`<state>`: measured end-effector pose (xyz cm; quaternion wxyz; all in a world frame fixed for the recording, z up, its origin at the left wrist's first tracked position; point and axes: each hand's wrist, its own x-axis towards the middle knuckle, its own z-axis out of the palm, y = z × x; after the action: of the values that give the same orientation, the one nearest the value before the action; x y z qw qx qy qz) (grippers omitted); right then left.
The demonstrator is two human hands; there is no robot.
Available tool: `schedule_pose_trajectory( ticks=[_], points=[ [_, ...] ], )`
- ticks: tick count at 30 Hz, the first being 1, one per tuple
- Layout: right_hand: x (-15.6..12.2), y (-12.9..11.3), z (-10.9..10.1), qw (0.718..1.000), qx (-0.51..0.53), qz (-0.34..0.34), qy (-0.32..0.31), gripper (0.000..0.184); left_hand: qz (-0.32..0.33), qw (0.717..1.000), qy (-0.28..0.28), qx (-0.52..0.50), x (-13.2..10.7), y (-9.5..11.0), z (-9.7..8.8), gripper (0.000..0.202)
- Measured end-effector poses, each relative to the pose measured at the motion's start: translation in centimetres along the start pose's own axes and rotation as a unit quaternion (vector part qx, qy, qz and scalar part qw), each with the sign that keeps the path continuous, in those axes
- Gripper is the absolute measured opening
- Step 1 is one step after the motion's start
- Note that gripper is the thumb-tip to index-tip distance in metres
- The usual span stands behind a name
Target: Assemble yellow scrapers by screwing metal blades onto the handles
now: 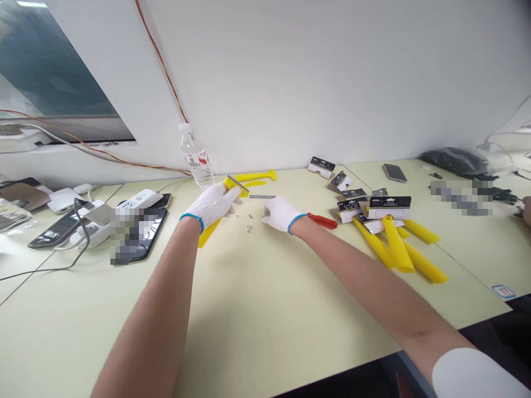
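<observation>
Both my hands wear white knit gloves with blue cuffs. My left hand (211, 204) is closed round a yellow plastic scraper (233, 187), whose handle runs down toward me under the wrist. My right hand (280, 213) rests on the pale table (249, 298), fingers curled, its fingertips beside a thin metal blade (262, 197) that lies flat; whether it pinches the blade I cannot make out. A few small screws (249, 225) lie between the two hands. A red-handled screwdriver (322, 221) lies just right of my right wrist.
A pile of yellow scrapers with card labels (390, 221) lies to the right. A second yellow scraper (257, 176) and a water bottle (197, 157) stand near the wall. Power strip (136, 200), phones and cables crowd the left. A phone (394, 172) lies far right.
</observation>
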<state>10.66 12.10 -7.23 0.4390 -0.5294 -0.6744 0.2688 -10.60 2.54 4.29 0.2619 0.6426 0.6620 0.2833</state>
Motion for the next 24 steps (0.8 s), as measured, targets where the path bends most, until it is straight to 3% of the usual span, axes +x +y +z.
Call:
schedule_pose_trajectory(
  ticks=[3, 9, 15, 24],
  points=[
    [-0.4, -0.5, 0.0, 0.996, -0.014, -0.019, -0.086, 0.077, -0.002, 0.999, -0.021, 0.031, 0.5, -0.8, 0.0, 0.031],
    [-1.5, -2.4, -1.0, 0.985, -0.068, -0.087, -0.135, 0.072, 0.025, 0.999, 0.003, 0.025, 1.2, -1.7, 0.6, 0.027],
    [-0.9, -5.1, -1.5, 0.988, -0.029, -0.138, -0.06, 0.084, 0.053, 0.999, -0.006, 0.009, 0.4, 0.0, 1.7, 0.018],
    [-1.2, -5.5, -1.4, 0.976, 0.076, -0.191, -0.073, 0.086, 0.065, 0.996, -0.03, 0.047, 0.1, 2.1, 4.3, 0.015]
  ],
)
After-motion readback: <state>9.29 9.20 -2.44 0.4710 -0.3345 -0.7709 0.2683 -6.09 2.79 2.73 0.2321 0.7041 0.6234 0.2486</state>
